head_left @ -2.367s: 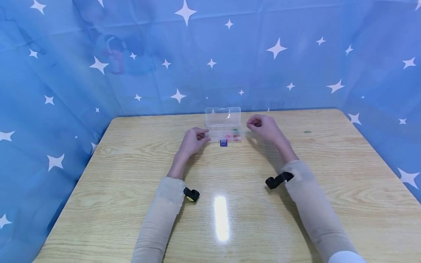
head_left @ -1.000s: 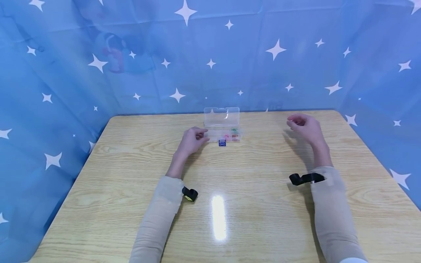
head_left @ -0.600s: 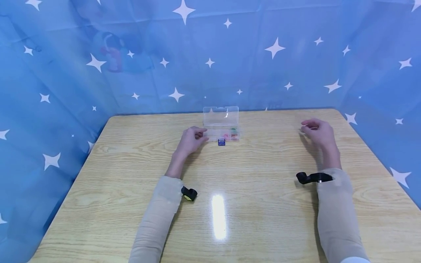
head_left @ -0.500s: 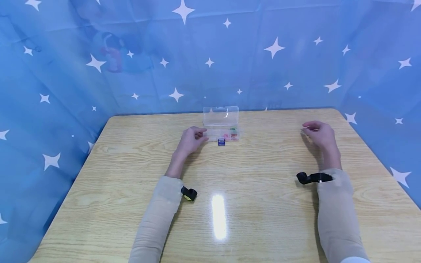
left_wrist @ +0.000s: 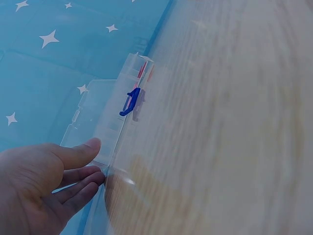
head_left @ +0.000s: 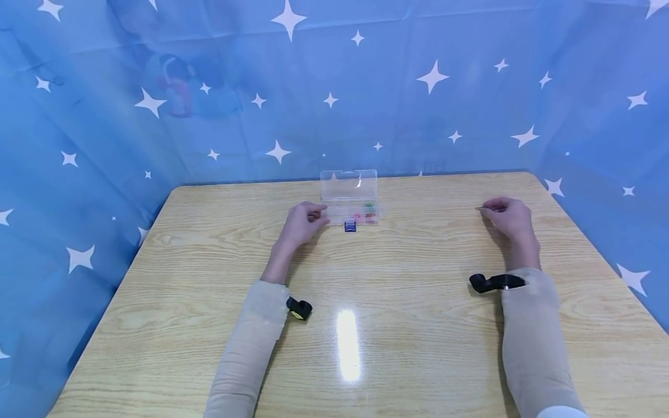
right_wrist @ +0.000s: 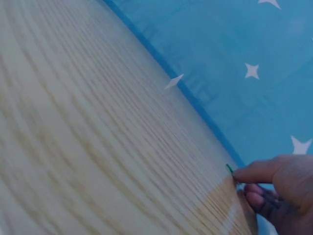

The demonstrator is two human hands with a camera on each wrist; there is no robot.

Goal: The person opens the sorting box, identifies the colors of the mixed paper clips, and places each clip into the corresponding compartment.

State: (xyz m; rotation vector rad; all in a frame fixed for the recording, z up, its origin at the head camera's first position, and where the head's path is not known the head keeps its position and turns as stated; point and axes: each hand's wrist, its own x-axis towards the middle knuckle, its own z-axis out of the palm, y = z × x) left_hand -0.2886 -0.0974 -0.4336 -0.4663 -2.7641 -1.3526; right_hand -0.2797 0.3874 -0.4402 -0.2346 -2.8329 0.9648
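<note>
A clear plastic box (head_left: 340, 216) sits near the table's far edge with its lid (head_left: 349, 186) raised. My left hand (head_left: 303, 223) holds the box's left end between thumb and fingers. Small green, red and pink pieces lie in the right-hand compartments. A blue latch (left_wrist: 130, 103) hangs at the box's front. To the right, my right hand (head_left: 509, 217) pinches a thin green paper clip (right_wrist: 229, 168) between thumb and forefinger, close to the tabletop. Most of the clip is hidden by the fingers.
The wood-grain table (head_left: 407, 325) spreads out on all sides of the box. A blue star-patterned cloth (head_left: 334, 75) hangs behind the far edge. Each forearm carries a small black camera mount.
My right hand has moved right from beside the box and lowered to the green paper clip that lay on the table, now pinched. The left hand stays at the box.
</note>
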